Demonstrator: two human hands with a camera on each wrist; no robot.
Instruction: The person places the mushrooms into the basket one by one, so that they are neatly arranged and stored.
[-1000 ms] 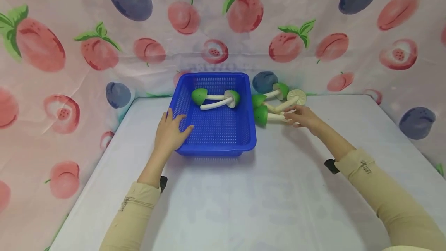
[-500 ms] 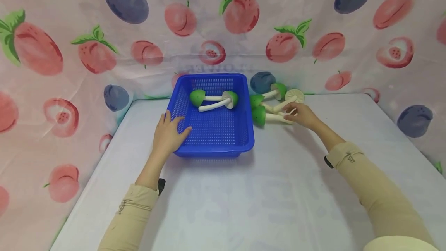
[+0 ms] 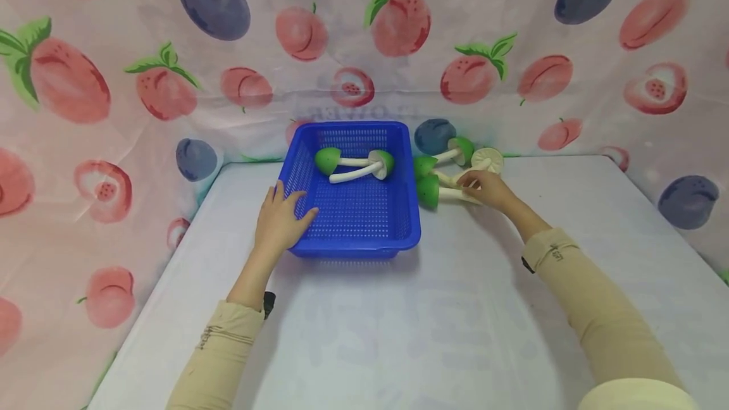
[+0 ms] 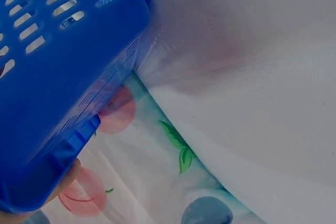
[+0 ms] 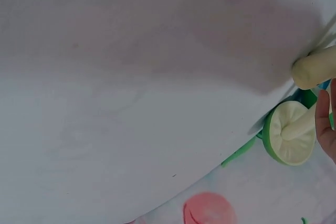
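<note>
My left hand (image 3: 279, 223) holds the left rim of the blue perforated basket (image 3: 398, 244), thumb over the inner side. In the left wrist view, fingers (image 4: 65, 179) lie along the outside of the basket's rim (image 4: 73, 142). Two green-capped toy mushrooms (image 3: 354, 173) lie inside the basket, stems crossing. To its right, several more lie in a pile. There my right hand (image 3: 491, 190) pinches a mushroom stem among them; the fingertips partly hide which one. In the right wrist view, fingers (image 5: 323, 114) appear beside a thick stem end (image 5: 310, 72) and a mushroom cap (image 5: 289, 132).
A white cloth covers the table (image 3: 364, 328). Fruit-printed fabric (image 3: 245, 87) stands as a wall behind and at both sides. One pale cap underside (image 3: 488, 160) and a green-capped mushroom (image 3: 461, 149) lie close to the back wall.
My right hand has moved slightly left and into the pile, its fingers closing around a stem. The left hand and basket keep their place; the head view shifts a little.
</note>
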